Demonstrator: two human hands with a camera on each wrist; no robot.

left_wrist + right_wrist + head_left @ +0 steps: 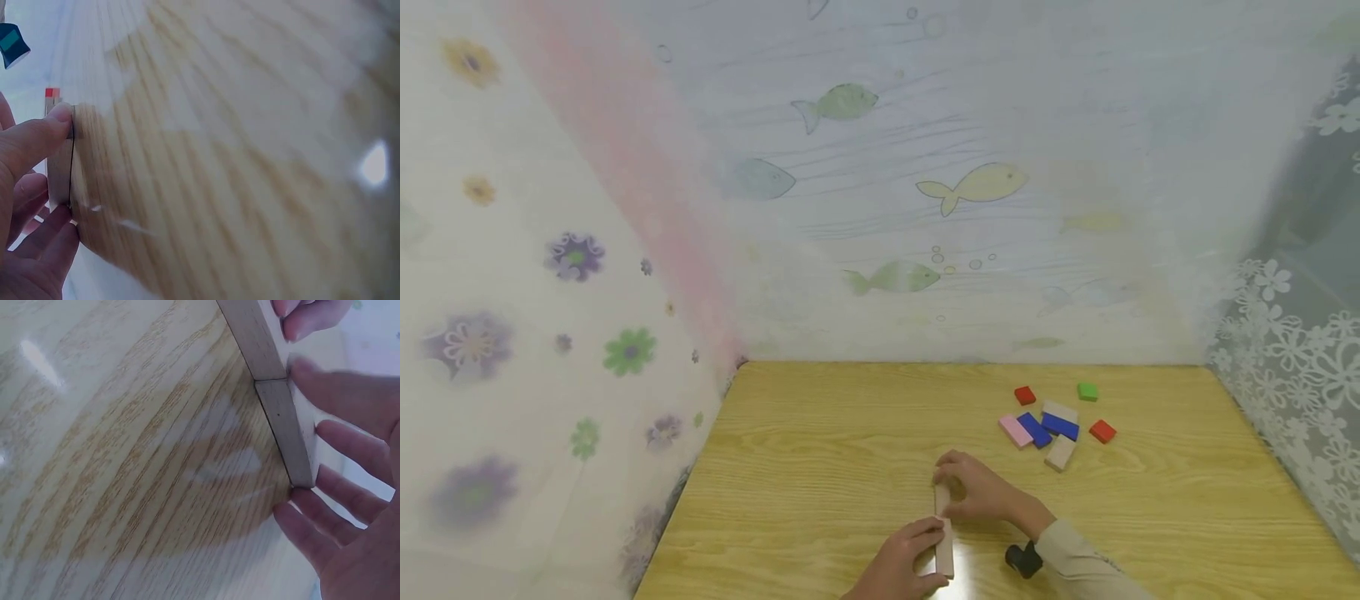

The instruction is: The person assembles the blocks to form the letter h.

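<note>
Two plain wooden blocks lie end to end on the table in the head view. My left hand (904, 560) grips the nearer wooden block (945, 557) by its ends, thumb at one end and fingers at the other. Around the farther wooden block (942, 498) my right hand (983, 493) has its thumb near the joint and its fingertips at the far end. The right wrist view shows the ends of the farther block (287, 431) and the nearer block (256, 340) touching. In the left wrist view, left-hand fingers hold the nearer block (60, 172).
Farther right on the table (820, 450) lies a loose group of blocks: a pink block (1016, 432), blue blocks (1034, 430), plain wooden blocks (1061, 454), red squares (1102, 431) and a green square (1087, 392). A black device (1024, 560) sits at the right wrist. Patterned walls border the table.
</note>
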